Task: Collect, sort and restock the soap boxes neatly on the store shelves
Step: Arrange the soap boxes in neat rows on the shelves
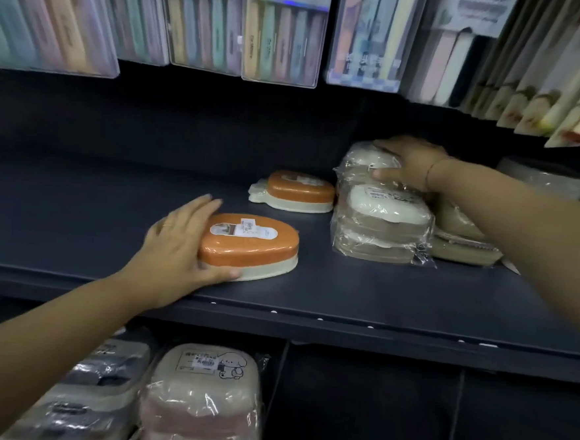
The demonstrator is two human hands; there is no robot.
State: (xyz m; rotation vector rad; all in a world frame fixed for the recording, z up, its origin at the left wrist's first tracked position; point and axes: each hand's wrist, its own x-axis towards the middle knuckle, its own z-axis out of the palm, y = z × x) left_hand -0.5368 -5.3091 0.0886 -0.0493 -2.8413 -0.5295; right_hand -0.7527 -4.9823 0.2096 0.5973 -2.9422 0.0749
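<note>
The near orange soap box (255, 248) is held at its left end by the left hand (176, 249): the fingers are spread over the far side and the thumb is laid along the near side, so the box is pinched between them while it rests flat on the dark shelf (76, 211). Such a hold is probably chosen so that the box can be slid or turned without lifting it.

A far orange soap box (301, 189) lies behind it, a little to the right, apart from it. It seems that the two are meant to be lined up together.

At the far right, the top wrapped box (365, 158) of a pile is grasped by the right hand (412, 163), with the fingers over the top and the thumb on the near side. How firmly it is pressed cannot be told, because the plastic film shines. Just in front, a near wrapped stack (381, 226) of pale boxes is standing.

More wrapped boxes (201, 395) are kept on the lower level, and hanging packs (206, 28) are seen above.

The sorting is judged to be in its middle, since the orange boxes are not yet aligned.
</note>
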